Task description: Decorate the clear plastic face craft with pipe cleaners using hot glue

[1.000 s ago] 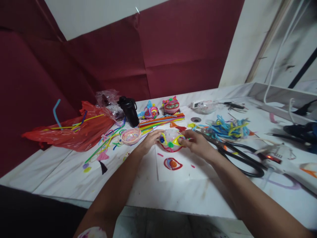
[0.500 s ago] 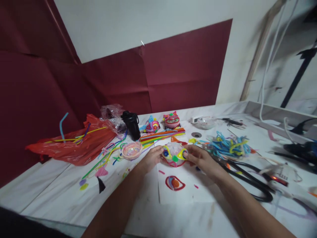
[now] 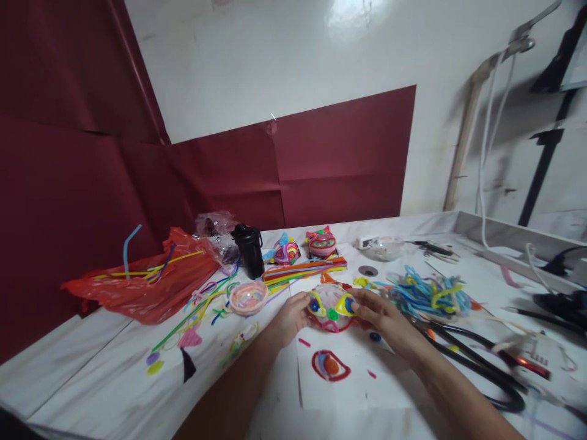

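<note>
Clear plastic, by the look of it, forms the rounded craft piece with yellow eye shapes, a green nose and a red-pink border [image 3: 332, 314] that I have between my hands, just above or on the white sheet of paper [image 3: 337, 396]. My left hand [image 3: 292, 318] presses its fingertips to one side, and my right hand [image 3: 376, 310] pinches the opposite edge beside the blue pupil. I judge it light, hollow and fairly stiff, smooth enough to slip where bare, with trim that a hard squeeze could loosen. The plain outer edges seem the best hold, clear of the eyes and nose.

Around me, the crumpled red plastic bag [image 3: 153, 298] has yellow and blue stems lying across its opening. Behind it, the thin transparent bag [image 3: 215, 227] holds something dark I cannot make out. The shallow round bowl with a pinkish rim [image 3: 249, 311] shows mottled colours within. Next to the transparent bag stands the black lidded bottle [image 3: 249, 252], its contents hidden. Farther right rests a see-through rounded container [image 3: 385, 249], too blurred to read inside.
</note>
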`<state>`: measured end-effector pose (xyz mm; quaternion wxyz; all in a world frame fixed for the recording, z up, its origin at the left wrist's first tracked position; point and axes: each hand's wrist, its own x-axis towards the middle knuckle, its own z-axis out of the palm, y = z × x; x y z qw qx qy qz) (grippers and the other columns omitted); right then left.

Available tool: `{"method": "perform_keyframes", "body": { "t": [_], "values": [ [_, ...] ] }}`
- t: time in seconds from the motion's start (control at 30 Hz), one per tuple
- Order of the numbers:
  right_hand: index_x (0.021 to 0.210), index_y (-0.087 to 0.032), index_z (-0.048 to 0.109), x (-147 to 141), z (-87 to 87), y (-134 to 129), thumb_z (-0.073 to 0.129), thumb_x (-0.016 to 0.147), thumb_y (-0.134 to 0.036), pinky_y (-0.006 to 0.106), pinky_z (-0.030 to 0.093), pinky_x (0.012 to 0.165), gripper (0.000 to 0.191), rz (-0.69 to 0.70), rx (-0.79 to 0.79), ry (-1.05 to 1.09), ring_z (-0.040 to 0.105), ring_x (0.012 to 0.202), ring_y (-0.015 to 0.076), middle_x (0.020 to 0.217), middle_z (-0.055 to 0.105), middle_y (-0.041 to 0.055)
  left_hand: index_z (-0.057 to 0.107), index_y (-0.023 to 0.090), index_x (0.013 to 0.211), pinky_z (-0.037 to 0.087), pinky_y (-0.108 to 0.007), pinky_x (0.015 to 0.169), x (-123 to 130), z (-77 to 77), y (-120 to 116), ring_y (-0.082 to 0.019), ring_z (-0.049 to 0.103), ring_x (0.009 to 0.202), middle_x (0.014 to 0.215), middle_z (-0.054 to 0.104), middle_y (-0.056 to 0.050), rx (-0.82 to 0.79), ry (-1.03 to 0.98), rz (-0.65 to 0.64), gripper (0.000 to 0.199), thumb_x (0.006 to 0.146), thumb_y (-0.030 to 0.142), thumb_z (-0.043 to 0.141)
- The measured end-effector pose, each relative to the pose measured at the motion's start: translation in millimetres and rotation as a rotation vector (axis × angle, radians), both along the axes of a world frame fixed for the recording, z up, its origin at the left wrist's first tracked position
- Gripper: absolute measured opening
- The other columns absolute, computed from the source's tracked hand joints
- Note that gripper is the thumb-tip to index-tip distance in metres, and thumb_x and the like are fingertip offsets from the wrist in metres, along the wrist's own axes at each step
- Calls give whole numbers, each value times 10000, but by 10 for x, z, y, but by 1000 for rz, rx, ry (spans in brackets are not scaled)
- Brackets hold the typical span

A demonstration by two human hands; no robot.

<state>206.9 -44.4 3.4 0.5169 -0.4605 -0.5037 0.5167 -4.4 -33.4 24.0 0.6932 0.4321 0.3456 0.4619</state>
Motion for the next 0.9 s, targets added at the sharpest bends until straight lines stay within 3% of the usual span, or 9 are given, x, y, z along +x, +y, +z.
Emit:
{"method": "perform_keyframes", "body": {
  "t": [0.3,0.5,0.67,0.9],
  "values": [
    [1014,-205,660,-13,197,-123,729,525,-420,268,394,554,538,-20,-96,34,501,630,144,745,607,-23,541,152,810,463,-283,609,8,-106,69,-153,603,624,728,613,-41,-43,27,12,84,844,223,569],
    [964,-208,669,-25,141,-60,663,507,-349,261,381,517,478,-46,-147,90,519,596,152,652,615,-27,562,206,797,458,-269,588,5,-105,55,-143,596,598,718,637,-28,-25,66,12,80,861,253,552],
    [872,-222,665,-46,73,-17,623,456,-317,253,351,451,428,-103,-104,64,502,527,149,621,631,-32,588,233,798,452,-266,594,-8,-117,54,-141,589,603,726,641,-26,17,80,-11,75,852,282,571],
    [809,-229,661,-97,141,-76,563,444,-298,257,353,430,384,-111,-11,-31,466,496,132,725,693,-3,602,220,776,462,-272,585,-8,-127,82,-146,587,597,710,626,-25,-9,90,-2,84,842,263,572]
  ]
}}
